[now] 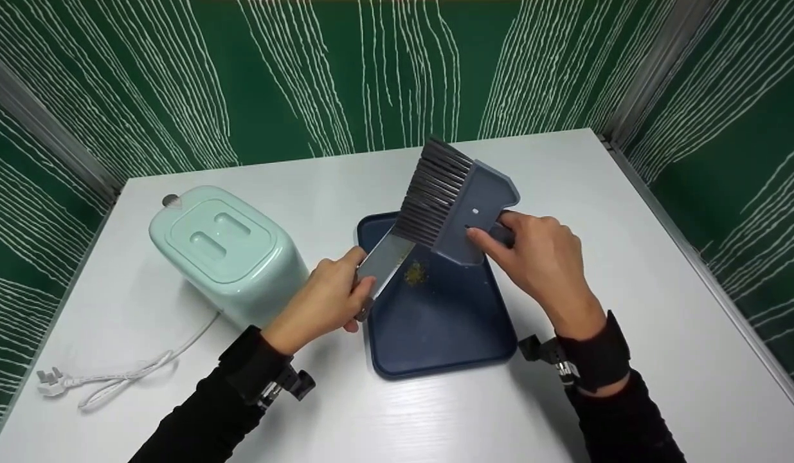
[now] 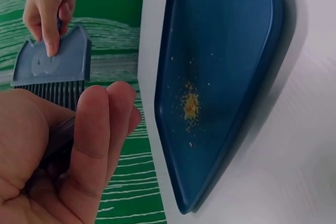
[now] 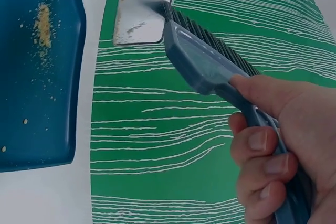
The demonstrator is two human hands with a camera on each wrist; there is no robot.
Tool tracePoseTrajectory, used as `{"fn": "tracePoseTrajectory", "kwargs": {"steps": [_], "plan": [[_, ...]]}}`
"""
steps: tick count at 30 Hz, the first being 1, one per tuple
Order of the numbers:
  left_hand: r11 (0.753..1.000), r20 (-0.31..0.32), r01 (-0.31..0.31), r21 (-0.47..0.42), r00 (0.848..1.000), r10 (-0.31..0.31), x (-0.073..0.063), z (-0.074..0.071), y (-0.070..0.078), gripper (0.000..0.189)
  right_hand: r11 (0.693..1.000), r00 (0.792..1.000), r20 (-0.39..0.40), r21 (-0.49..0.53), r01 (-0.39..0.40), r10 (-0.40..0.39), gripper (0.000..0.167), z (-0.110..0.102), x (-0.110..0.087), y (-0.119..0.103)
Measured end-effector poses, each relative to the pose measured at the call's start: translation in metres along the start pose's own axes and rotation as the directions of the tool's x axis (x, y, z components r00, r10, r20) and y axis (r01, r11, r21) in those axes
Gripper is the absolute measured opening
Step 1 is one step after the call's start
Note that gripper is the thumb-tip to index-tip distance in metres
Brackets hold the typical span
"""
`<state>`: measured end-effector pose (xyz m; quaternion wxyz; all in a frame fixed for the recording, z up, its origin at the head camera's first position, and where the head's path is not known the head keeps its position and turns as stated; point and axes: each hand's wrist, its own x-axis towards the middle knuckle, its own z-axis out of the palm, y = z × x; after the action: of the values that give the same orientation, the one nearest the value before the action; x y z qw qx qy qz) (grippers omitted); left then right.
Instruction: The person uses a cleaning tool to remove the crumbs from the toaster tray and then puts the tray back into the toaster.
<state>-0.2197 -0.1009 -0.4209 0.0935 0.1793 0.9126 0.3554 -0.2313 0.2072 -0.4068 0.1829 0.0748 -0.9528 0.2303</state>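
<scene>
Fingers (image 3: 262,142) of a person's right hand (image 1: 541,257) curl around the handle (image 3: 291,200) of a gray-blue brush (image 1: 477,212), its dark bristles (image 1: 435,193) overlapping a metal plate (image 1: 385,260) above a blue tray (image 1: 435,341); their contact is blurred. The left hand (image 1: 329,289) grips the plate's dark grip end (image 1: 364,311), largely hidden, and blocks the plate from the left-wrist camera. Crumbs (image 1: 415,274) lie on the tray, whose far part the tools obscure. A sleeved forearm (image 1: 204,399) partly conceals a mint-green appliance (image 1: 223,251) on the white worktop (image 1: 660,289).
</scene>
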Motion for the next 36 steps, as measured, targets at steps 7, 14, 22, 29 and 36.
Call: {"fn": "tracePoseTrajectory", "kwargs": {"steps": [7,14,22,29,36], "plan": [[1.000,-0.006,-0.013,0.005,1.000,0.013,-0.001,0.001,-0.002,0.006,0.999,1.000,-0.012,-0.042,-0.003,0.002,0.049,0.006,0.001,0.004],[1.000,0.003,-0.017,-0.001,1.000,0.017,-0.001,0.000,-0.003,0.006,0.997,1.000,0.003,-0.072,-0.001,0.002,0.053,0.008,0.001,0.008],[0.999,0.002,-0.030,0.022,1.000,0.030,-0.002,-0.003,-0.002,0.006,0.996,1.000,0.014,-0.092,0.004,-0.003,0.054,0.005,0.001,0.011],[0.999,0.006,-0.024,0.045,1.000,0.024,0.000,-0.002,-0.003,0.005,0.995,0.998,0.045,-0.094,-0.030,0.034,0.048,-0.003,0.000,0.014],[0.999,0.005,-0.013,0.044,1.000,0.013,0.001,-0.004,-0.004,0.006,0.997,0.998,0.047,-0.072,-0.033,0.037,0.050,-0.014,-0.002,0.008]]}}
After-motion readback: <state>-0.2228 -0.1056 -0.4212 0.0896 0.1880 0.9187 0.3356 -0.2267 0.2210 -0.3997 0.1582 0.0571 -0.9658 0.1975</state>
